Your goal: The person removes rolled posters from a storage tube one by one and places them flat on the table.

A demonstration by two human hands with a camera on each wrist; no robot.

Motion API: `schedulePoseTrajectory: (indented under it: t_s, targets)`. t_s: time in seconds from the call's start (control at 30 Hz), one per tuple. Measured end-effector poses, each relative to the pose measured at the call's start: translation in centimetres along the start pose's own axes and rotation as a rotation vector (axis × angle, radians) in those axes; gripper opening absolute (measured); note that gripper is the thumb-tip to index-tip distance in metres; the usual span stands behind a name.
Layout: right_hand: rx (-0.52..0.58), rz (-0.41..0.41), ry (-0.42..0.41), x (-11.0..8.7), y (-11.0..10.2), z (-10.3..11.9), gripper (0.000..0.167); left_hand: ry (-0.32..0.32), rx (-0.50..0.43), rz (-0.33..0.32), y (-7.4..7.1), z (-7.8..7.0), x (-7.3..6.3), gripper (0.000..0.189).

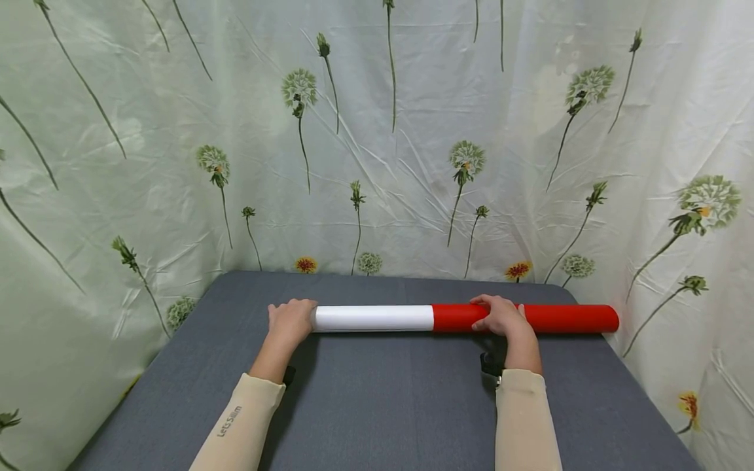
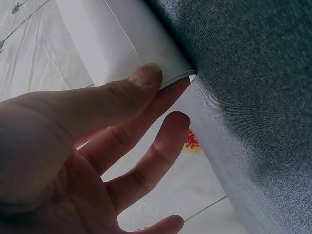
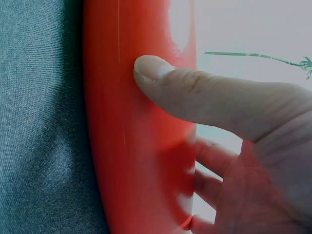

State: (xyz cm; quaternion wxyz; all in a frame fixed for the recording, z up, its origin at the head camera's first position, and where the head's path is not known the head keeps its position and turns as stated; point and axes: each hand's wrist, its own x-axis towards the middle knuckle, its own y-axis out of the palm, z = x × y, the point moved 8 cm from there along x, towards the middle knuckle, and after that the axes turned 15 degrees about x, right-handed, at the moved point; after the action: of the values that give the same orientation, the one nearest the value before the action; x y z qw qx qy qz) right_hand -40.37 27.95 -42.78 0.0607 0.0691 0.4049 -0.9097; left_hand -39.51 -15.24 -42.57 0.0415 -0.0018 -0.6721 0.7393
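We are holding the red-and-white roll at two places.
It is lying crosswise on the grey table; our left hand is pinching its white end, our right hand grasping its red part, thumb nearer us, fingers beyond. We should probably be keeping both grips light and level, to avoid creasing it.

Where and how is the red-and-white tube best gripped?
Likely best from above, with holds across the white section and the red section: the red-and-white tube is long, round and lies crosswise on the grey tabletop, so two spread holds should keep it level.
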Motion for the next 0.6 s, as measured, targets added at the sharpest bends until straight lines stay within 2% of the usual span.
schedulePoseTrajectory:
  t_s: [0.6]
  targets:
    - [-0.001,0.006,-0.004,0.0,0.0,0.0,0.064,-0.027,0.008,0.016,0.4,1.1,0.3,0.038]
